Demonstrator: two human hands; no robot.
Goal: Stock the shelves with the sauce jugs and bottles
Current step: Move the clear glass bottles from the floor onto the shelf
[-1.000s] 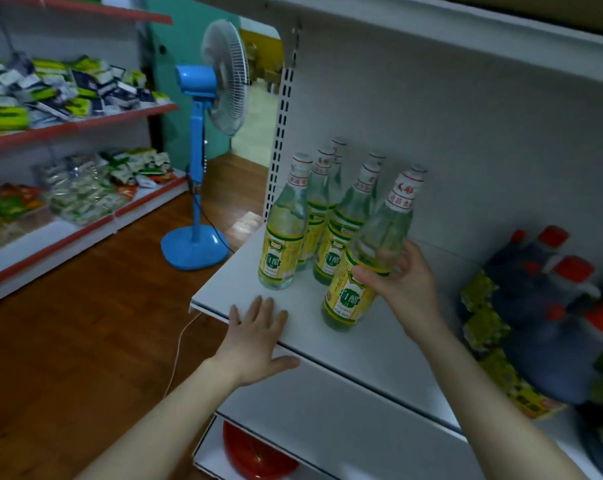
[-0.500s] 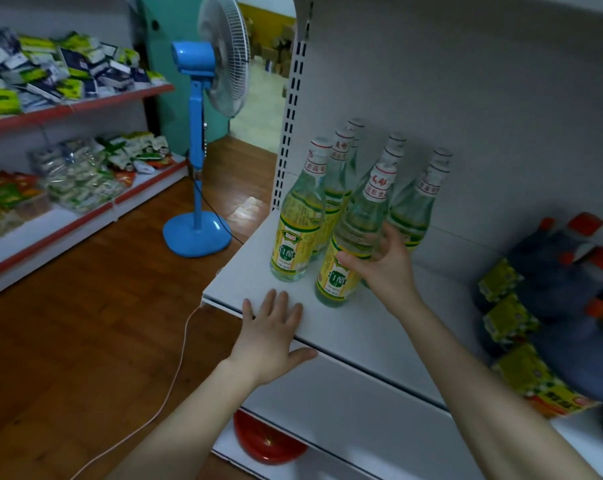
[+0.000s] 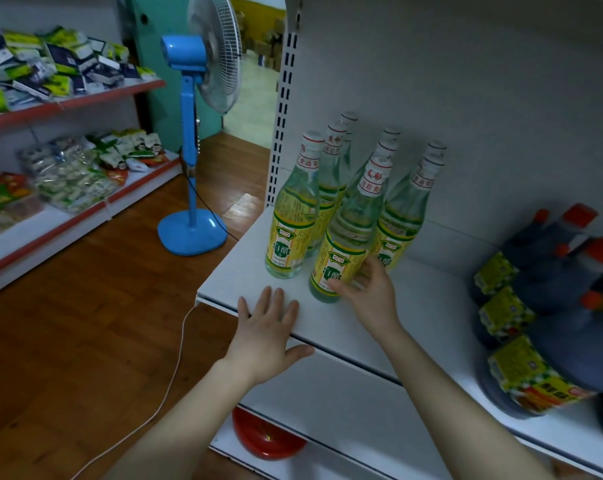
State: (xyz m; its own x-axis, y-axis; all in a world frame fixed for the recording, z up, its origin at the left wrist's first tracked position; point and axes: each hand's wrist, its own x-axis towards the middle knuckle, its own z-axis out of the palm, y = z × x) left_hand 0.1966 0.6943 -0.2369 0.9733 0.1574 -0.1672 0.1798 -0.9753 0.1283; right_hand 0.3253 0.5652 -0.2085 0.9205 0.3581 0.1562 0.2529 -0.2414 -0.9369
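Note:
Several clear vinegar bottles with yellow-green labels stand in rows on the white shelf. The front right bottle stands on the shelf, and my right hand wraps its lower part, thumb on the label. The front left bottle stands beside it. My left hand lies flat, fingers spread, on the shelf's front edge and holds nothing. Dark sauce jugs with orange caps and yellow labels lie stacked at the shelf's right.
A blue pedestal fan stands on the wooden floor to the left, its white cord trailing toward me. Shelves of packaged goods line the left wall. A red object sits on the lower shelf under my left hand.
My right hand has set the tilted bottle down upright in the front row beside the left bottle, sliding lower on it. The left hand stays on the shelf edge.

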